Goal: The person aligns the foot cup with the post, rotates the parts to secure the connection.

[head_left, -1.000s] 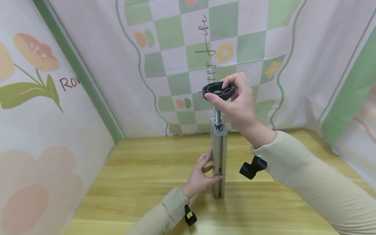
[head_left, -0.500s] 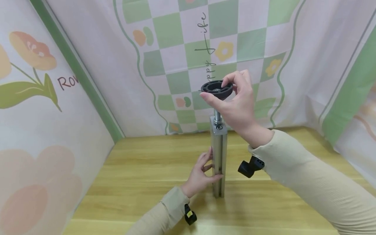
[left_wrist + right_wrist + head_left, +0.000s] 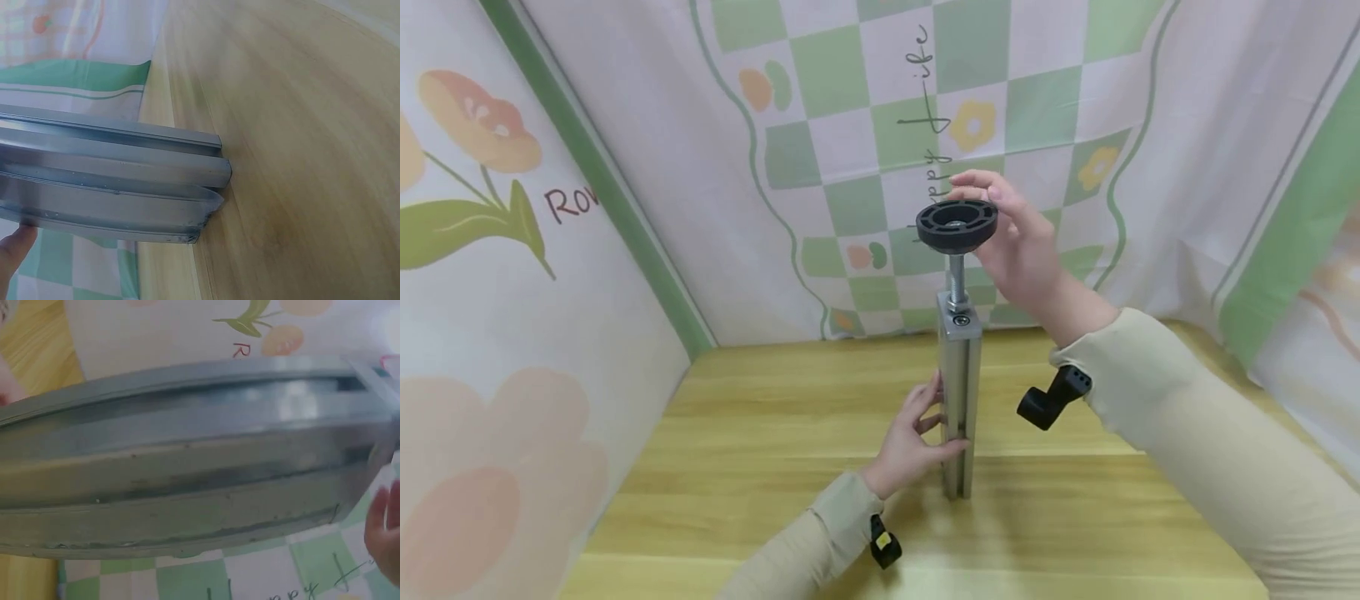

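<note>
A silver aluminium profile [image 3: 959, 379] stands upright on the wooden table. Bolted to its top is an end plate [image 3: 964, 330], from which a threaded rod [image 3: 957, 275] rises to a round black levelling foot [image 3: 955, 241]. My left hand [image 3: 904, 457] grips the profile low down, with the thumb on the near side. Beside and behind the black foot is my right hand [image 3: 1024, 254], its fingers loosely bent; whether a fingertip touches the rim I cannot tell. In the left wrist view the lower end of the profile [image 3: 112, 162] meets the table; the profile [image 3: 187, 456] also fills the right wrist view.
The wooden table [image 3: 760, 442] ends at a back curtain [image 3: 850, 142] with green and white checks. A flower-printed panel [image 3: 497, 317] borders the left side, and another curtain [image 3: 1285, 208] hangs at the right. Each wrist carries a small black camera mount [image 3: 1051, 400].
My right hand has let go of the black foot's rim, and its thumb has left the front edge. The hand has shifted behind and right of the foot. My left hand keeps its hold.
</note>
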The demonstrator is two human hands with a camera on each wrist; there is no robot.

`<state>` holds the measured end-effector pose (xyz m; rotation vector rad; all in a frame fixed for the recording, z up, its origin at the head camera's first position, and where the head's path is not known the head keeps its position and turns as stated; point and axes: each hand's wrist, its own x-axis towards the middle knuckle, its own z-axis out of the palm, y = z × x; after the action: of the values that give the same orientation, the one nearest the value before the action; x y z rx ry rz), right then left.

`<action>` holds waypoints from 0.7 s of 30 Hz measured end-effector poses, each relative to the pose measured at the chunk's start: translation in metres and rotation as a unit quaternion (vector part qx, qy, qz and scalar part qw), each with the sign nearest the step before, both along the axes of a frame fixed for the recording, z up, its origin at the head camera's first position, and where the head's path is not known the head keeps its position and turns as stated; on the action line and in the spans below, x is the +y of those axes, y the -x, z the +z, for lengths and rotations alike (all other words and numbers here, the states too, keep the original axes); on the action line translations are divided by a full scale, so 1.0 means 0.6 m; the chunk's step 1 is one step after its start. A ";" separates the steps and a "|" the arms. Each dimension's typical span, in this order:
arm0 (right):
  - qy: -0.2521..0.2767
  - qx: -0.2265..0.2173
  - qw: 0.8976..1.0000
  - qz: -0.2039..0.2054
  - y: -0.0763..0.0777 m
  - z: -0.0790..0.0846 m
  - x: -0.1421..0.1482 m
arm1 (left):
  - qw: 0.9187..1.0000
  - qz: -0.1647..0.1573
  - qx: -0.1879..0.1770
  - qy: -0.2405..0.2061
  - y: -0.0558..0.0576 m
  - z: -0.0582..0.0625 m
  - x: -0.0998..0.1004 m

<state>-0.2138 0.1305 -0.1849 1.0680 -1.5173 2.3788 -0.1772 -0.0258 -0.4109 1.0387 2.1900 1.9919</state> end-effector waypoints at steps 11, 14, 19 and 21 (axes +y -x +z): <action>-0.010 -0.020 0.978 0.209 0.017 -0.001 0.014 | 1.000 0.002 0.006 0.001 0.005 0.000 0.001; 0.013 -0.039 0.970 0.239 0.013 0.005 0.012 | 1.000 0.001 0.007 0.001 0.006 0.002 0.001; 0.062 -0.062 0.948 0.307 0.007 0.007 0.008 | 1.000 -0.001 0.006 0.001 0.003 0.000 0.002; 0.079 -0.066 0.940 0.326 0.005 0.004 0.006 | 1.000 -0.001 0.007 0.000 0.000 -0.003 0.002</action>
<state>-0.2170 0.1342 -0.1823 1.5929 -1.0832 2.9834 -0.1771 -0.0246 -0.4124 1.0570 2.1947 1.9891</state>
